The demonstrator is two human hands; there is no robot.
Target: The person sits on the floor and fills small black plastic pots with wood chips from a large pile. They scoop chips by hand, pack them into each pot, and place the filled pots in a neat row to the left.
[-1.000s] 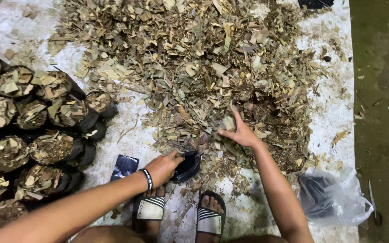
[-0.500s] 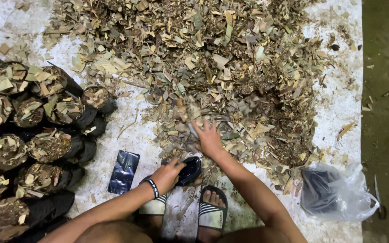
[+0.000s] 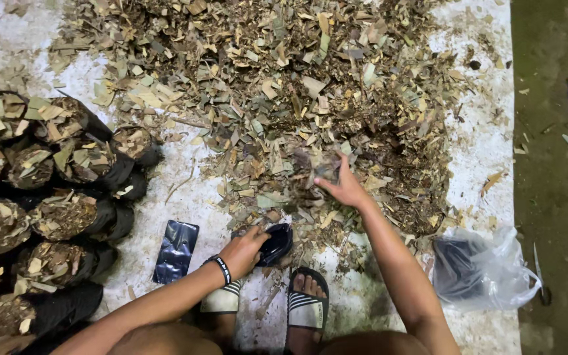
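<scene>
Black plastic bags [image 3: 67, 217] packed with dry leaf mix stand crowded together at the left, their tops open and full to the brim. A small black bag [image 3: 275, 243] lies open just in front of the person's feet, and the left hand [image 3: 243, 248] grips its rim, fingers curled over the edge; how much is in it cannot be seen. The right hand [image 3: 344, 187] is up at the near edge of the big heap of chopped leaves [image 3: 284, 92], fingers closed loosely around a clump of that mix, above and to the right of the small bag. A flat, empty black bag [image 3: 176, 251] lies just left of the left wrist. A clear plastic bag [image 3: 488, 269] holding dark bags sits at the right. The white sheet [image 3: 481, 164] under everything ends at the right against dark ground, where 2 small tools lie; bare sheet shows between the heap and the filled bags.
</scene>
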